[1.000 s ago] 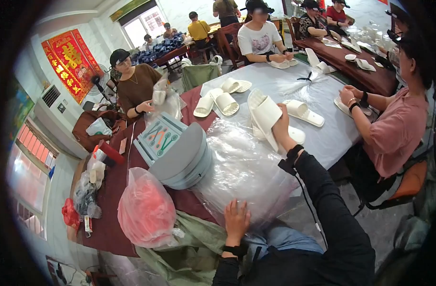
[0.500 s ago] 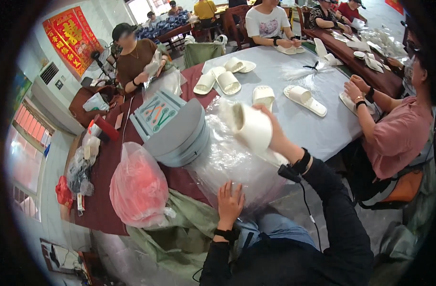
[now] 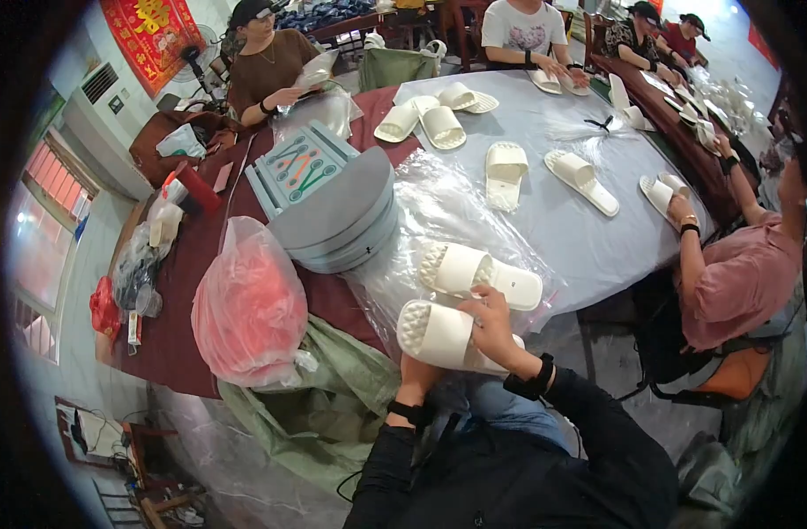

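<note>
The right hand (image 3: 496, 326) grips the near white slipper (image 3: 443, 335) from above, fingers bent over its upper side. The left hand (image 3: 418, 375) is under the same slipper, mostly hidden, so I cannot tell if it is closed. A second slipper (image 3: 478, 271) lies just behind, on a clear plastic sheet (image 3: 438, 212) at the desk (image 3: 553, 238) edge. The slippers look light, soft and bendable, not fragile; holding at the middle of the sole seems safest. A grey stack (image 3: 337, 216) and a pink bag (image 3: 249, 309) crowd the left; the right is more open.
</note>
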A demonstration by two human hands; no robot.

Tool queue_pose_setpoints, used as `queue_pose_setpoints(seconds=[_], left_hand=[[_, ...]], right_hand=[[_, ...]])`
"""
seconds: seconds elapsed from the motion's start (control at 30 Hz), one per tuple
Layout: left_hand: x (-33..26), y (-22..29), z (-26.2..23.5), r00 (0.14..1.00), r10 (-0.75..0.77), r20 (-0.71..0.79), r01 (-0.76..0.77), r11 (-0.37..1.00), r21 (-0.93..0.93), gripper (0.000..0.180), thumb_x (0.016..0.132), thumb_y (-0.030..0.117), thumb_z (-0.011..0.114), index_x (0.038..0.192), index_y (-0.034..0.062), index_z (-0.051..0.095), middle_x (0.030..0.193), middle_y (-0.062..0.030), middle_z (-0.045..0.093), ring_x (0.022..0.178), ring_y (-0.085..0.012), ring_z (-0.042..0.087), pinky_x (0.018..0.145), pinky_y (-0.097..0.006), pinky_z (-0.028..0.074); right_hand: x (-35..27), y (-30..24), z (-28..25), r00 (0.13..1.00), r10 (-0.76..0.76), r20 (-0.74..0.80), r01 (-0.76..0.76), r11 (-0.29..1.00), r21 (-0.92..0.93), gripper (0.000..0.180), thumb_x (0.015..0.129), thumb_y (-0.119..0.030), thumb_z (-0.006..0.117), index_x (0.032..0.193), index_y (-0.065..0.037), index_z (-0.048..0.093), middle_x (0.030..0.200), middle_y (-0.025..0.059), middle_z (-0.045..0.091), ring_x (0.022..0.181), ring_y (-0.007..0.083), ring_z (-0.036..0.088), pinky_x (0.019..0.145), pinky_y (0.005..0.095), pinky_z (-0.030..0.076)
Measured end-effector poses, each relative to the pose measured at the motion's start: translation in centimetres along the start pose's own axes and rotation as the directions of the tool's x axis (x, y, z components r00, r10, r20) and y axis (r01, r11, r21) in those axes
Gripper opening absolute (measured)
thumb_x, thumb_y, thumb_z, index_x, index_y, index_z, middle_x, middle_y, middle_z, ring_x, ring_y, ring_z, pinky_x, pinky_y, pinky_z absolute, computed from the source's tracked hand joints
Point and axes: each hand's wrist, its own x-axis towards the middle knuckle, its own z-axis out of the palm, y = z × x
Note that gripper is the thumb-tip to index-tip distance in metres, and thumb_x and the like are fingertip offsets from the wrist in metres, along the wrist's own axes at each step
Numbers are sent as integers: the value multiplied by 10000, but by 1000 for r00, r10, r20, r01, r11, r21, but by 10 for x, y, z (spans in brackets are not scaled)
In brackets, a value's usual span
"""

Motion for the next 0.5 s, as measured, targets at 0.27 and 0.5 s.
queue_pose_setpoints(seconds=[0.27, 0.5], left_hand=[[11, 11, -17, 992, -114, 62, 120, 987, -109, 586, 777, 288, 615, 1303, 102, 439, 1333, -140, 420, 1229, -337, 378, 990, -484, 305], [-27, -19, 24, 982, -187, -32, 179, 970, -161, 561, 841, 302, 524, 1325, 58, 381, 1326, -107, 432, 1222, -267, 396, 993, -464, 301]], right_hand=[[20, 40, 23, 964, 263, 45, -257, 960, -112, 215, 664, -8, 544, 875, -24, 585, 996, 160, 536, 948, 367, 464, 796, 464, 379], [6, -6, -16, 958, 120, 260, -236, 844, 482, 337, 796, -98, 612, 1126, -32, 595, 1090, 137, 596, 1049, 277, 534, 901, 357, 408]])
